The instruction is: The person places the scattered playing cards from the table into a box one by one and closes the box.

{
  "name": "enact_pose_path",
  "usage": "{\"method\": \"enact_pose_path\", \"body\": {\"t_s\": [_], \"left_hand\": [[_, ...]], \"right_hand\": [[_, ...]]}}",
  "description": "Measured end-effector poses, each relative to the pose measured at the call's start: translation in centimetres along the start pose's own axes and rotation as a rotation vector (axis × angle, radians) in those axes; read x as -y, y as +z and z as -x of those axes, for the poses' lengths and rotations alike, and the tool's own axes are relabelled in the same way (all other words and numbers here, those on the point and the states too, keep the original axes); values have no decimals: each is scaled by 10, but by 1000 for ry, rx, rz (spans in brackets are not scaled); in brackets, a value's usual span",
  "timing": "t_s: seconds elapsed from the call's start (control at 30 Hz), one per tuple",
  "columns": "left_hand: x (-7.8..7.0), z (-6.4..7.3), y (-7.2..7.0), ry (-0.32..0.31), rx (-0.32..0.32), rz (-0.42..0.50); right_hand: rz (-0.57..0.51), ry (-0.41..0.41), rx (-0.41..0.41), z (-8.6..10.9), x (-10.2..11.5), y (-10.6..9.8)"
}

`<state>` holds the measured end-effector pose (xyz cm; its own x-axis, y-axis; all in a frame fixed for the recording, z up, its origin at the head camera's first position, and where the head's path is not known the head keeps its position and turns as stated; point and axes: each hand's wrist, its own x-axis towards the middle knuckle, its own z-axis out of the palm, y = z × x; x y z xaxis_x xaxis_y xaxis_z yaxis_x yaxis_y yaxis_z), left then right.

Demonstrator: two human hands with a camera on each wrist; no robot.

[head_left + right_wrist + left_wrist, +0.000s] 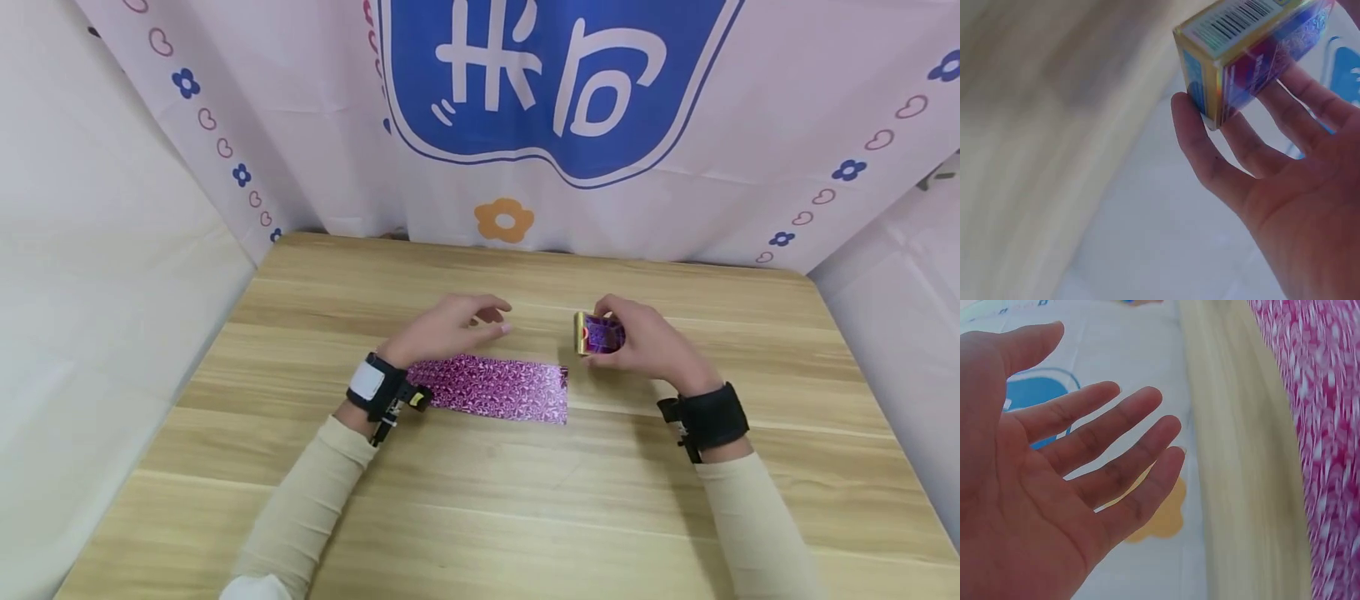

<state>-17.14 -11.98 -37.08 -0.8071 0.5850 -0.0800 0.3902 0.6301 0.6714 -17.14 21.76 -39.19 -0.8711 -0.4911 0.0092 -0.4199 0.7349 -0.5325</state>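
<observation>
My right hand [648,337] grips a small purple box [602,335] with gold edges between thumb and fingers. A barcode shows on its gold-framed end, and the right wrist view has the box [1244,59] at the fingertips, about the size of a card-deck box. My left hand [446,327] is held over the table with nothing in it; in the left wrist view its fingers are spread and slightly bent. Just below that hand, a glossy strip [498,390] with a pink-purple and white pattern lies flat. The left hand and wrist hide its left end.
The wood-grain table [480,517] has its back edge against a hanging white cloth [330,150] with a blue emblem and flower prints. White sheeting [90,250] hangs along the left side, with more on the right. Both wrists wear black camera straps [712,419].
</observation>
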Motion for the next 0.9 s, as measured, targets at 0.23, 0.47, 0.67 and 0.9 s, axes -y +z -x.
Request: {"method": "enact_pose_path", "body": {"t_s": [0.23,0.47,0.67,0.9], "left_hand": [[-13,-13,22,-13,21,73],[-32,-20,37,-36,29,193],[-45,-25,43,-18,6,268],[-47,-26,52,7,-12,308]], "right_hand": [[36,-36,-8,6,33,-7],[33,-77,-6,8,54,-9],[62,-102,-46,11,59,-7],[84,-86,-55,16,60,-10]]}}
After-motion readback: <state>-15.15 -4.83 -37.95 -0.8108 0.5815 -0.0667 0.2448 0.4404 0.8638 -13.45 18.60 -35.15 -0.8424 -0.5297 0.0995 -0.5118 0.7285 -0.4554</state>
